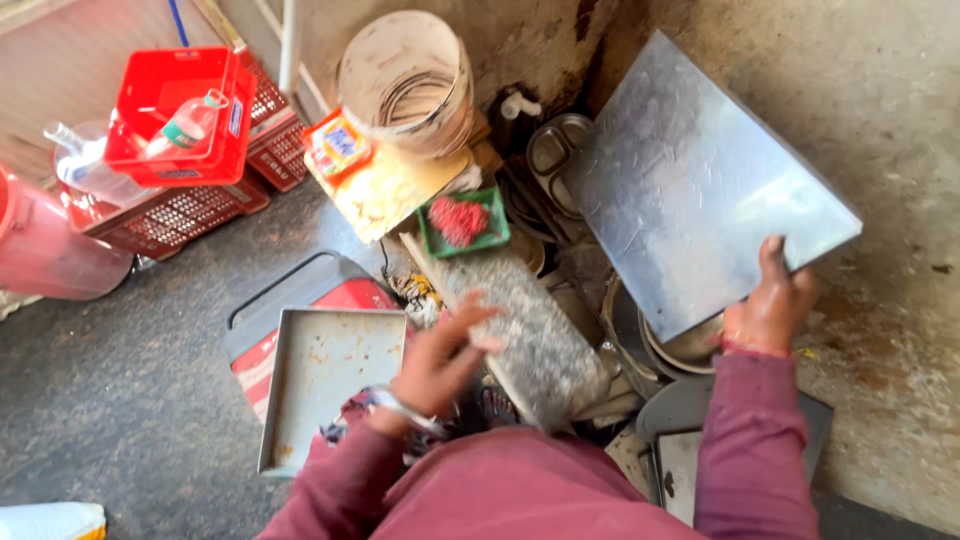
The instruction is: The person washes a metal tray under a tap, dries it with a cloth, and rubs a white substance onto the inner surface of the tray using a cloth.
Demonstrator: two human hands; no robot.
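My right hand grips the near edge of a large square metal tray, held up and tilted over a pile of metal dishes. My left hand hovers with fingers apart over a grey stone slab that lies slanted on the ground; it holds nothing. Left of that hand, a smaller rectangular metal tray rests on a red-and-black box. A green dish with a red scrubber sits just beyond the slab.
Red plastic crates with a clear bottle stand at the back left beside a pink bucket. A round drum, a small colourful packet on a board, and steel plates line the wall.
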